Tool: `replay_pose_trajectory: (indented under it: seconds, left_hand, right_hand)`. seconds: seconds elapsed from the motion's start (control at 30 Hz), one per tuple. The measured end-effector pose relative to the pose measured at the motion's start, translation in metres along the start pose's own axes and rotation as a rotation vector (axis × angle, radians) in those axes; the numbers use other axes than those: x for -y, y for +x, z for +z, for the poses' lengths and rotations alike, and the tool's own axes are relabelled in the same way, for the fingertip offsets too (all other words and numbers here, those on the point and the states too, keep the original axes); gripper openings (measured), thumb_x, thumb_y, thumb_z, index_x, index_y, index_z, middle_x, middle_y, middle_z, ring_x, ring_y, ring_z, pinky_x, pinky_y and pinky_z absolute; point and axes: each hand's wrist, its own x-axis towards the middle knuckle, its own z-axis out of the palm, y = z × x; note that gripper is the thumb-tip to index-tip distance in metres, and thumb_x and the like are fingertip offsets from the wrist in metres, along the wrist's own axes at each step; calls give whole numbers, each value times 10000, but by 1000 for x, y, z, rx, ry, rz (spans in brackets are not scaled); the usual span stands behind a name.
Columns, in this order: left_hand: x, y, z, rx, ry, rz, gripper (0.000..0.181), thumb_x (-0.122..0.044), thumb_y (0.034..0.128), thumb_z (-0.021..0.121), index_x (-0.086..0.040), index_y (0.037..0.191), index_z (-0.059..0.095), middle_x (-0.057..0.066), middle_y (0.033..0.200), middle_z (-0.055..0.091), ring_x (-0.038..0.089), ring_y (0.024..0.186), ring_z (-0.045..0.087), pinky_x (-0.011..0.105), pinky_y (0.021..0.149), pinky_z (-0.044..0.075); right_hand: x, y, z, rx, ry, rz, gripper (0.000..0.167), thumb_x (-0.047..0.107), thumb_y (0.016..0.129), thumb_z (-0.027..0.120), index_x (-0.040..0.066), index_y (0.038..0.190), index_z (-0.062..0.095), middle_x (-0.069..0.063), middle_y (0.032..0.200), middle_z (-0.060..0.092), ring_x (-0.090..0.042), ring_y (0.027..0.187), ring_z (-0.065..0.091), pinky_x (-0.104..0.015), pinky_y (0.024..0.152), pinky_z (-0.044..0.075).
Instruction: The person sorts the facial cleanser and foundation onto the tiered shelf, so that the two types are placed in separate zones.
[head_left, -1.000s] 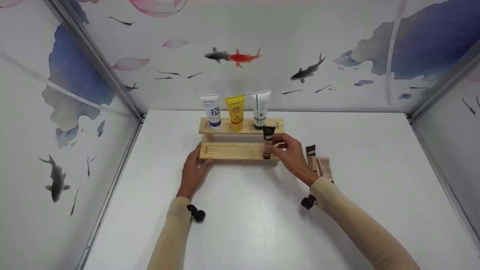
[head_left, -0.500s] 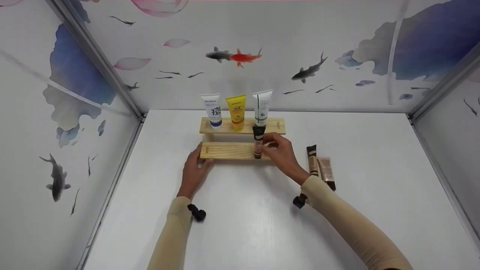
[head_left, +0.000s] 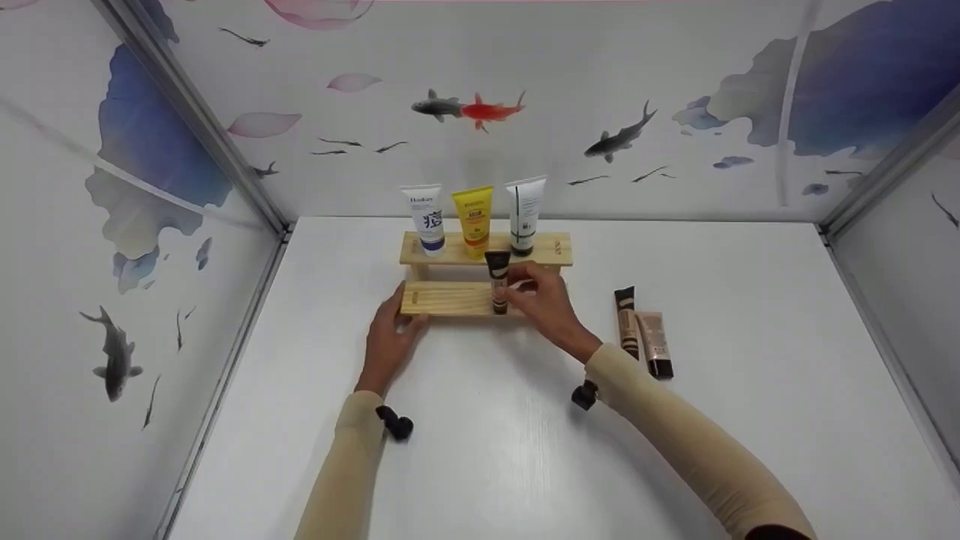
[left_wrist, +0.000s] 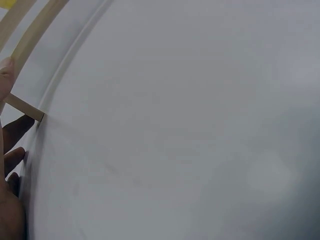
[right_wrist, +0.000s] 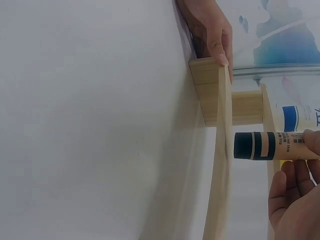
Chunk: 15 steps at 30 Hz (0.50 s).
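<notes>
A two-tier wooden rack stands on the white table; my left hand grips its left end, thumb on the front edge of the lower shelf, as the right wrist view shows. My right hand pinches a small beige squeeze tube with a black cap, held upright, cap down, over the middle of the lower shelf. Whether the cap touches the wood I cannot tell. On the upper shelf stand a white-and-blue tube, a yellow tube and a white tube with green lines.
Two more tubes lie on the table to the right of the rack: a narrow beige one with dark ends and a pinkish one with a black cap. Printed walls with fish enclose the table at the back and sides.
My right hand has moved left along the lower shelf with the beige tube, from near its right end to the middle. The left hand keeps its place on the rack.
</notes>
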Motion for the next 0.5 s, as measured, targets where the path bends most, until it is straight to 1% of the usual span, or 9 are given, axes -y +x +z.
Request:
replay_pose_trajectory:
  seconds: [0.17, 0.27, 0.4, 0.5]
  left_hand:
    - [-1, 0, 0, -13, 21, 7, 917, -658, 1035, 671, -215, 1756, 317, 99, 1726, 433, 304, 1588, 416, 508, 1318, 334]
    - [-1, 0, 0, -12, 24, 1, 926, -676, 1029, 666, -221, 1756, 315, 89, 1739, 418, 295, 1603, 396, 493, 1327, 319]
    - [-1, 0, 0, -1, 23, -2, 930, -683, 1029, 658, -237, 1762, 298, 81, 1745, 410, 292, 1601, 399, 495, 1327, 322]
    - [-1, 0, 0, -6, 26, -1, 921, -662, 1034, 665, -232, 1761, 300, 86, 1742, 415, 296, 1598, 404, 499, 1325, 326]
  right_hand:
    - [3, 3, 9, 19, 4, 24, 293, 172, 1012, 840, 65, 1272, 755, -54, 1202, 747, -224, 1119, 694, -384, 976, 594]
    - [5, 4, 15, 24, 4, 50, 298, 184, 1015, 837, 80, 1279, 747, -38, 1216, 739, -216, 1137, 685, -402, 1004, 588]
    - [6, 7, 21, 20, 24, 63, 283, 168, 1014, 832, 87, 1271, 746, -37, 1220, 739, -225, 1147, 682, -426, 1021, 579]
    - [7, 9, 26, 25, 33, 64, 269, 160, 1013, 830, 87, 1259, 747, -37, 1216, 742, -225, 1148, 683, -432, 1023, 577]
